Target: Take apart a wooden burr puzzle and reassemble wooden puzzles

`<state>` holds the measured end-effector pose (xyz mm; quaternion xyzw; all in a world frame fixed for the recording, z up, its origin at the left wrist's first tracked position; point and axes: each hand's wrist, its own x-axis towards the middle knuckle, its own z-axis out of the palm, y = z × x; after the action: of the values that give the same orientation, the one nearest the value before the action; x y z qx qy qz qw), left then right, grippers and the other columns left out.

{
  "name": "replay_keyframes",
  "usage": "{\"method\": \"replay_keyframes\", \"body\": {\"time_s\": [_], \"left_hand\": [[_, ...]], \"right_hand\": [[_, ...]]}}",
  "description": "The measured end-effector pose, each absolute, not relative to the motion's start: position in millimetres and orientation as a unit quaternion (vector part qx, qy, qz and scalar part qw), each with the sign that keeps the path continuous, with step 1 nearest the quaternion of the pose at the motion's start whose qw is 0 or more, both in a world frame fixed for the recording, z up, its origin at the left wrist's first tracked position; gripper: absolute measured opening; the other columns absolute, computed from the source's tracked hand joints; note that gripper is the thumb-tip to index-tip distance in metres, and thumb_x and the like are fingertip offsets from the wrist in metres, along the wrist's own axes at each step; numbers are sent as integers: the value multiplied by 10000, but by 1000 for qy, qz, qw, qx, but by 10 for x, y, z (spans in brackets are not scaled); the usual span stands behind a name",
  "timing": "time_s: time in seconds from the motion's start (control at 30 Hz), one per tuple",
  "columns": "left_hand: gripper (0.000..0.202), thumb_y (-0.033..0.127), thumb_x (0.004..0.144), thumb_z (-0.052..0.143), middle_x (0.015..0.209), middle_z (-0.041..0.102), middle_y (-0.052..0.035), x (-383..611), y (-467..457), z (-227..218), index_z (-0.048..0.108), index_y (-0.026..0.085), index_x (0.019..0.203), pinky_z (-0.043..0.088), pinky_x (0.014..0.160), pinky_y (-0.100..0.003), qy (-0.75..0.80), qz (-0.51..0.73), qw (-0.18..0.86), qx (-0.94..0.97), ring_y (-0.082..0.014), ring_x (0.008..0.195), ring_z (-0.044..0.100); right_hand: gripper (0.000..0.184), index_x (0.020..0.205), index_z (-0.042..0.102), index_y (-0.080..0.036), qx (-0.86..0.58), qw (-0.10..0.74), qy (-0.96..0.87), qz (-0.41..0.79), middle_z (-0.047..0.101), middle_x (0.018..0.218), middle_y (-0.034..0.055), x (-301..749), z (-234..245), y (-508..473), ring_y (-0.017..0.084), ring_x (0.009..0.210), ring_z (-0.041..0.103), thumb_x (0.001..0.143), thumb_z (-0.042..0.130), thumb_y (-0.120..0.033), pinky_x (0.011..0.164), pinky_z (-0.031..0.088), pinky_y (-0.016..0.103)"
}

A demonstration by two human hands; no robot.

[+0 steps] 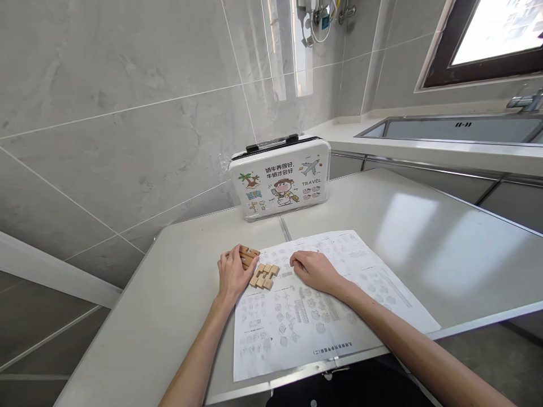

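1. Left hand [231,275] — thumb and fingers set around the dark blocks [248,258] at the sheet's far left corner; how firm the grip is, I cannot tell.
2. Light blocks [263,276] lie together just beside that thumb, at the sheet's left edge.
3. Right hand [316,271] rests over the sheet [288,353], fingers curled — whether around anything, I cannot tell.
4. Case [282,181] stands upright behind, on the table [169,322].

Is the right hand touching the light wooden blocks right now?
Apart. The head view shows a strip of printed sheet between the right hand and the light wooden blocks.
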<state>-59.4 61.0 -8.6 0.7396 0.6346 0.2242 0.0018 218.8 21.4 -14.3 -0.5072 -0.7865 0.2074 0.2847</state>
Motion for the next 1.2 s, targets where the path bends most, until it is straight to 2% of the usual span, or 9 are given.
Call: {"method": "replay_keyframes", "body": {"time_s": [0.37,0.83,1.2], "left_hand": [[656,585,969,557,1351,682,-169,-579,580,-37,505,153,1460,430,1041,-569,637,196,-15,745,-419,1285,498],[672,579,980,542,1433,624,-169,-572,580,-40,454,147,1488,414,1051,-551,632,195,-20,750,-412,1302,461],[615,565,950,579,1480,588,-147,-566,572,-131,527,187,1432,387,1105,-558,644,233,18,729,-398,1335,475]], "right_hand": [[222,915,672,-212,-501,292,-787,213,758,908,14,2197,-151,215,173,797,668,949,478,-109,680,397,276],[226,904,671,-207,-499,292,-788,209,762,914,25,2199,-137,221,179,802,672,953,475,-105,681,398,283],[220,911,669,-209,-505,286,-788,207,757,908,16,2204,-137,212,171,790,665,963,482,-105,669,398,280]]}}
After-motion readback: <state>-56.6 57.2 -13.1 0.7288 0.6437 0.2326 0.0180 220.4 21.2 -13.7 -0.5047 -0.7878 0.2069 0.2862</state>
